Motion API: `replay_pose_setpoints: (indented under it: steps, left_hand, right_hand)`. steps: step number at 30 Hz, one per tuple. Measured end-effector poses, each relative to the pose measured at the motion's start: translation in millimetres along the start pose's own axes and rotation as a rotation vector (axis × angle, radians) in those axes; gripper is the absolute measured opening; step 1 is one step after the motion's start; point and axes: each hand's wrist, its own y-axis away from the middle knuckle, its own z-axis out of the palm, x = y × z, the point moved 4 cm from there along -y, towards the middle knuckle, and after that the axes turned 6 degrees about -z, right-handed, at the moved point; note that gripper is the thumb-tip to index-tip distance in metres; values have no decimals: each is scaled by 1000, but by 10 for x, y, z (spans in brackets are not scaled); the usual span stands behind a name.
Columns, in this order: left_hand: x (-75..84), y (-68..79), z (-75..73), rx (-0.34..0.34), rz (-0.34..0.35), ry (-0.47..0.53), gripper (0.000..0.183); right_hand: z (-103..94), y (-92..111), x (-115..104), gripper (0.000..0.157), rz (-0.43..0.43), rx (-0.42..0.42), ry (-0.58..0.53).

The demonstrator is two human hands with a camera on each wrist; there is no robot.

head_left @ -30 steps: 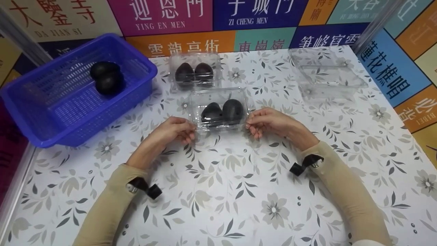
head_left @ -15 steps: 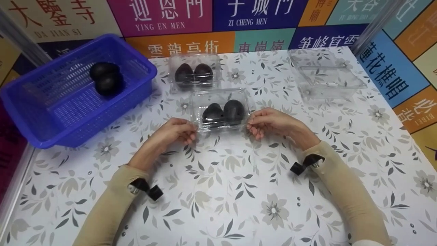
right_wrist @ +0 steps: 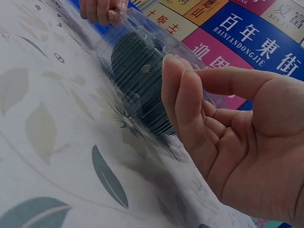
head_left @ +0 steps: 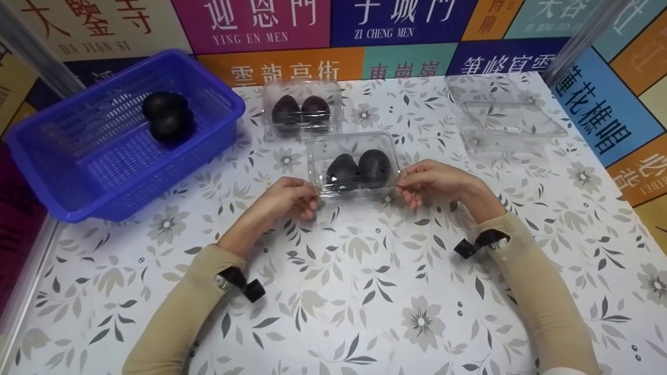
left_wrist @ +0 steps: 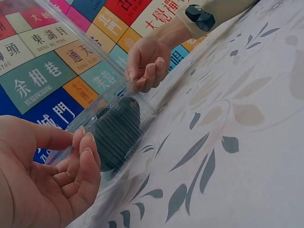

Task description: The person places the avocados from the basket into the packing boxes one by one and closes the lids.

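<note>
In the head view a clear plastic clamshell box (head_left: 323, 148) with two dark avocados (head_left: 374, 165) inside sits mid-table, its lid down. My left hand (head_left: 292, 199) pinches its near left corner between thumb and fingers. At the near right corner my right hand (head_left: 431, 182) pinches the box edge the same way. Both wrist views show the ribbed plastic side of the box between the hands, with dark fruit (right_wrist: 137, 71) behind it. Whether the box bottom touches the table is hard to tell.
A blue plastic basket (head_left: 125, 200) on the left holds more avocados (head_left: 171, 125). Behind the held box stands another clear box (head_left: 336, 88) with two dark fruits (head_left: 286, 110). Open empty clear boxes (head_left: 510, 136) stand at the back right. Printed panels (head_left: 417, 26) border the table.
Both hands and the box between them have shifted a little to the right, mostly in the last half second. The grip on the box looks the same. Basket and other boxes stay put.
</note>
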Motion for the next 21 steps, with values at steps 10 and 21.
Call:
replay_pose_setpoints:
  steps: [10,21]
  left_hand:
    - [54,-167,192,19,-6,-12,29]
    - [116,-338,400,21,8,55,22]
  right_hand:
    - [-214,143,-44,26,-23,-7,50]
    - [-440,315,-79,28,-38,7,95]
